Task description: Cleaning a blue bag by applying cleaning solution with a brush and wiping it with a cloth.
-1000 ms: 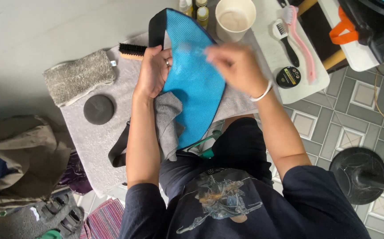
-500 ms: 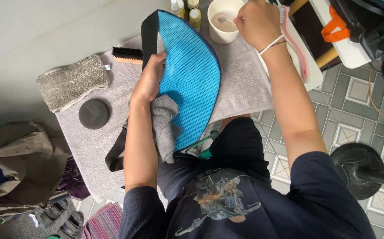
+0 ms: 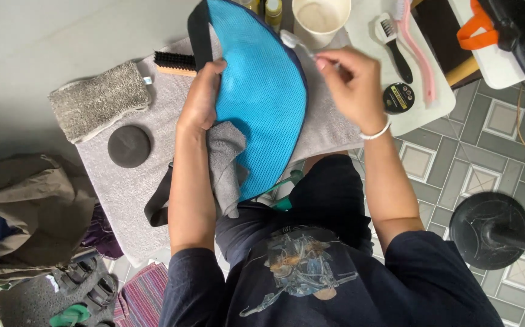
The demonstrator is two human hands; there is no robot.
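Here the small brush sits at the top right edge of the blue pouch, held in the right hand.

The blue mesh pouch [image 3: 262,97] lies on the grey towel [image 3: 129,181] over the counter, its long axis running from the top of the view down toward the person's lap, tilted slightly. The left hand [image 3: 200,100] is closed on the pouch's left edge, fingers curled over it, with a grey cloth [image 3: 226,163] bunched just below the wrist. The right hand [image 3: 353,85] pinches a small pale-headed brush [image 3: 292,41], whose head points up and left, touching or just above the pouch's upper right rim, close by the white cup [image 3: 320,18]. So the pouch lies to the left of the right hand, which is the nearer one to that rim. A black round pad [image 3: 128,146] lies well apart on the left.
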